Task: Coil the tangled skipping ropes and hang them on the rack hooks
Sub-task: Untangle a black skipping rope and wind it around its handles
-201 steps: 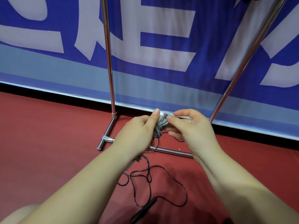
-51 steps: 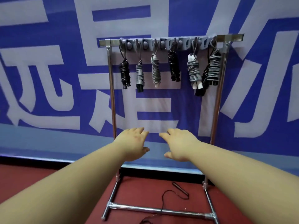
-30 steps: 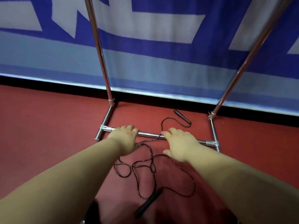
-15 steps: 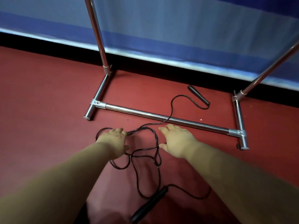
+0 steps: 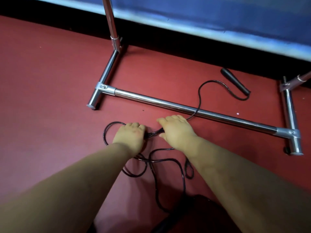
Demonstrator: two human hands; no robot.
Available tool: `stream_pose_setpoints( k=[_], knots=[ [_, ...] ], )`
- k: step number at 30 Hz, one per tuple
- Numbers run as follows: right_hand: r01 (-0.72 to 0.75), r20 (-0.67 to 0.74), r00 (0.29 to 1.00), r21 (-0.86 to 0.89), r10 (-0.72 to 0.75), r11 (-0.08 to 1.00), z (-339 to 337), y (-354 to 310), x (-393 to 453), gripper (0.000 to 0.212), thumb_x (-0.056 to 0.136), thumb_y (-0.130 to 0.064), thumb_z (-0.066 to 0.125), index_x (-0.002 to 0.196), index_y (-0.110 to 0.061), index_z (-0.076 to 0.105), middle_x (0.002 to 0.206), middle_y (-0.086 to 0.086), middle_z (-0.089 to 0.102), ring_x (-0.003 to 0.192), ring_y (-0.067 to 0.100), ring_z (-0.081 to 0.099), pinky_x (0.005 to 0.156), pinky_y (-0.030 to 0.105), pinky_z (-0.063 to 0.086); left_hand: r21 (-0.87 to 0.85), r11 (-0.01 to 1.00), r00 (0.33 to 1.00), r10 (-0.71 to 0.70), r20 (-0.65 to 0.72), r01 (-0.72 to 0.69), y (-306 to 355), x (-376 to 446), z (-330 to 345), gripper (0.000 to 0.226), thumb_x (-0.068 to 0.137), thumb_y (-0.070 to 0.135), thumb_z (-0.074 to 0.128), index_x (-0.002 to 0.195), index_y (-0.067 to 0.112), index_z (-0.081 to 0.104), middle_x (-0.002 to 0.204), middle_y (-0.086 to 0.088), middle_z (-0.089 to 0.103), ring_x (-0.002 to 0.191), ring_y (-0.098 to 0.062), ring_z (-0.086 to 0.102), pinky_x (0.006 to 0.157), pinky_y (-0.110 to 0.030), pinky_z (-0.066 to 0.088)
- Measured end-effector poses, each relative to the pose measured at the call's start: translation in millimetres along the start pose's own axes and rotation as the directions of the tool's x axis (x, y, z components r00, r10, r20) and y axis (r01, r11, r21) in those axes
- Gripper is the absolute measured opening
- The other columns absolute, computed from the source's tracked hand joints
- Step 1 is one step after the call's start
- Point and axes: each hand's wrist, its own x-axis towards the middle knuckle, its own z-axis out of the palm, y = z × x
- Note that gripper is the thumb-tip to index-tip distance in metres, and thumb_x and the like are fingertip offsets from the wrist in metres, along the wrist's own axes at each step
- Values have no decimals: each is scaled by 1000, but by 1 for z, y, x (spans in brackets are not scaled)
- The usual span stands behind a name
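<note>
A black skipping rope [image 5: 168, 159] lies tangled in loops on the red floor in front of the rack's base bar [image 5: 151, 99]. One strand runs over the bar to a black handle [image 5: 234, 80] behind it. My left hand [image 5: 130, 137] is down on the tangle with its fingers curled round strands of the rope. Close to its right, my right hand [image 5: 176, 131] pinches the same strands between thumb and fingers. A short stretch of rope shows between the two hands. The rack's hooks are out of frame.
The chrome rack's left post [image 5: 111, 19] and left foot [image 5: 104, 79] stand ahead; its right foot [image 5: 291, 118] lies at the right. A blue banner wall [image 5: 218, 15] runs behind. Dark shadow covers the floor at the bottom middle.
I hung the grey coil, and the view dropped from the full hooks to the floor. Both hands went down from open above the black rope to closing on it.
</note>
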Motion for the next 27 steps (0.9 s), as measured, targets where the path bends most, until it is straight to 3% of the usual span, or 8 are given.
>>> stream_pose_setpoints(
  k=[3, 7, 15, 22, 25, 27],
  knots=[
    [-2, -20, 1000, 16, 2, 1000, 10, 2, -11, 32, 95, -27, 52, 125, -15, 51, 123, 6, 53, 119, 26, 45, 98, 33, 32, 178, 984, 1000, 25, 12, -27, -2, -6, 6, 33, 98, 20, 37, 129, 15, 45, 131, -7, 47, 122, -27, 42, 99, -34, 30],
    [-32, -9, 999, 169, 34, 985, 7, 2, -36, 23, 97, -29, 49, 113, -15, 54, 116, 5, 58, 109, 26, 52, 82, 32, 39, 247, 965, 996, 86, 36, -92, -8, -20, 0, 33, 101, 24, 33, 130, 15, 45, 133, -6, 46, 125, -26, 40, 104, -33, 26],
    [-58, -270, 945, 421, 186, 905, -93, 5, -124, 16, 89, -35, 62, 97, -22, 64, 91, -1, 68, 87, 23, 60, 69, 28, 39, -121, 976, 984, 178, -21, -179, 15, -79, -95, 32, 94, 36, 54, 122, 20, 49, 125, -3, 60, 117, -26, 52, 96, -32, 40],
    [46, -415, 887, 512, 200, 858, -208, -7, -237, 8, 80, -31, 74, 83, -24, 70, 70, -9, 63, 72, 13, 59, 66, 27, 44, -255, 925, 956, 249, -157, -282, 62, -175, -210, 65, 89, 46, 61, 142, 24, 32, 130, -5, 56, 120, -22, 52, 99, -30, 39],
    [154, -487, 839, 640, 243, 753, -243, -17, -294, 6, 78, -22, 76, 77, -20, 71, 68, -2, 69, 65, 13, 64, 68, 26, 49, -289, 881, 920, 314, -233, -374, 86, -229, -250, 65, 89, 46, 59, 144, 25, 31, 141, -4, 45, 127, -19, 45, 103, -24, 33],
    [266, -513, 813, 749, 277, 607, -255, -27, -327, 9, 80, -14, 74, 76, -19, 69, 65, -1, 69, 61, 10, 64, 68, 23, 51, -412, 787, 883, 354, -309, -460, 103, -262, -265, 61, 90, 40, 61, 143, 24, 35, 143, 3, 45, 128, -11, 44, 102, -18, 30]
  ],
)
